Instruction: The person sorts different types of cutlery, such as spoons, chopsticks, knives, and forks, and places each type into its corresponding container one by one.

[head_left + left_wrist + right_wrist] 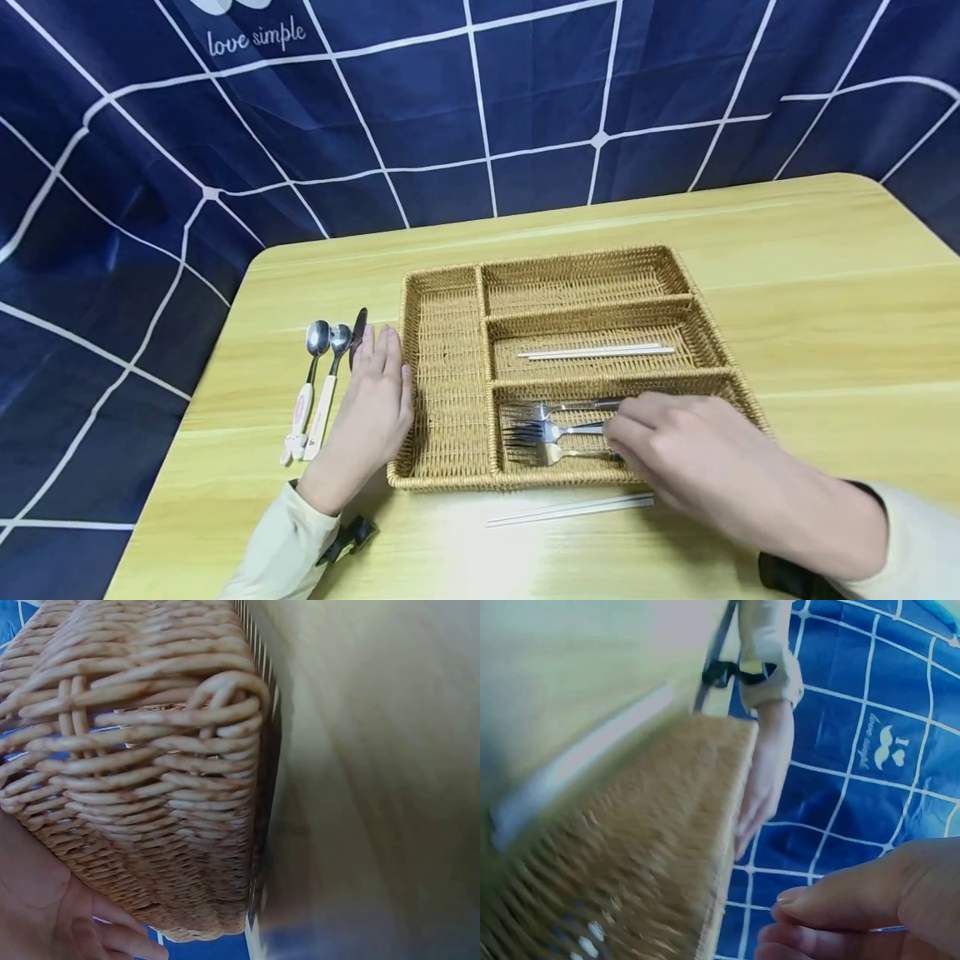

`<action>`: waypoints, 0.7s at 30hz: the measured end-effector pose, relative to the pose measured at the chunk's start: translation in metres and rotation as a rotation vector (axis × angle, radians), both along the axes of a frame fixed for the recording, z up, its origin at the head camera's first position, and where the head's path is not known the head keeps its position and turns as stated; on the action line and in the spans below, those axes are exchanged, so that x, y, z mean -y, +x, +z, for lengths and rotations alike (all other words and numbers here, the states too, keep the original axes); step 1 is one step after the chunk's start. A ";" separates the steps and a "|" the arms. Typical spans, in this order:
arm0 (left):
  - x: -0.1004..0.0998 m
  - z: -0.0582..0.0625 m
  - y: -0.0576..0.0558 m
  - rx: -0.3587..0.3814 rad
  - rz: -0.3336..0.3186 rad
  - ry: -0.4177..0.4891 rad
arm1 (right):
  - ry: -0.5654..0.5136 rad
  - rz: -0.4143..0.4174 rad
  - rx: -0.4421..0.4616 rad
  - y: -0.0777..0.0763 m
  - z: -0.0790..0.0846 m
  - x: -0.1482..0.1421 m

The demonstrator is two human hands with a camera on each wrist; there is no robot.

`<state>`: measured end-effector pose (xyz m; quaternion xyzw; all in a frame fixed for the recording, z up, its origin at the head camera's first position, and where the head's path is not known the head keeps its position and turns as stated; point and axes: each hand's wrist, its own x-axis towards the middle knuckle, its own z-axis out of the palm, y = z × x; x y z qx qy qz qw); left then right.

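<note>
A woven wicker cutlery tray (446,479) lies on the table, divided into several compartments. My left hand (375,400) rests with straight fingers along its outer left side. In the left wrist view the palm is next to the woven wall (172,795). My right hand (690,442) hovers over the front compartment, covering the handle ends of three forks (551,431) that lie there side by side. The right wrist view shows its loosely bent fingers (840,907) above the rim, with nothing visible between them. A pair of white chopsticks (600,352) lies in the middle compartment.
Two spoons (322,400) and a dark-bladed knife (359,329) lie left of the tray, partly beside my left hand. Another pair of white chopsticks (570,509) lies in front of the tray. A blue gridded cloth (420,108) hangs behind the table (840,275).
</note>
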<state>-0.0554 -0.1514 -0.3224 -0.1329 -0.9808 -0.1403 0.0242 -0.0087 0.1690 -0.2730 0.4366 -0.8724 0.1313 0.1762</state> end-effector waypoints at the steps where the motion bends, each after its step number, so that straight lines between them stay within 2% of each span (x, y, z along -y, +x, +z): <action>1: 0.000 0.000 0.000 -0.001 -0.002 -0.003 | -0.006 0.013 0.006 0.004 -0.004 0.002; 4: 0.001 0.001 0.000 -0.005 -0.013 -0.009 | -0.009 0.041 -0.002 0.016 -0.014 0.005; 10: 0.000 0.001 -0.001 0.001 -0.016 0.008 | -0.016 0.013 -0.190 0.041 -0.027 0.013; 12: 0.000 0.001 -0.001 0.003 -0.009 0.012 | -0.005 0.023 -0.177 0.045 -0.034 0.015; 17: 0.002 -0.001 0.000 0.016 0.006 0.017 | 0.059 0.039 -0.058 0.049 -0.058 0.023; 21: 0.000 -0.003 -0.002 0.013 0.000 0.028 | 0.078 -0.015 -0.086 0.051 -0.071 0.028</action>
